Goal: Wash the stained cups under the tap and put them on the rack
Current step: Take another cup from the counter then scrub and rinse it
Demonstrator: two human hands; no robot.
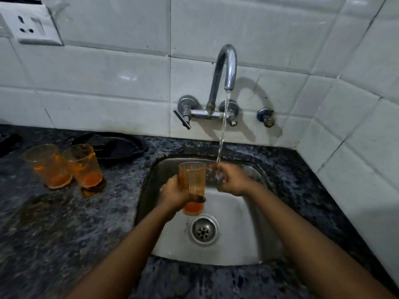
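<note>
one clear cup point(191, 186) with orange stain and orange residue at the bottom, upright over the sink point(248, 251), beside the tap point(224, 67) stream. two more stained cups point(64, 167) upright on the desk point(54, 234), touching, left of the sink.

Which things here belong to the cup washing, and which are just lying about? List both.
Job: cup held by left hand; right hand under the water; tap; two stained cups on the counter; sink.
Lying about: dark pan; wall socket.
</note>
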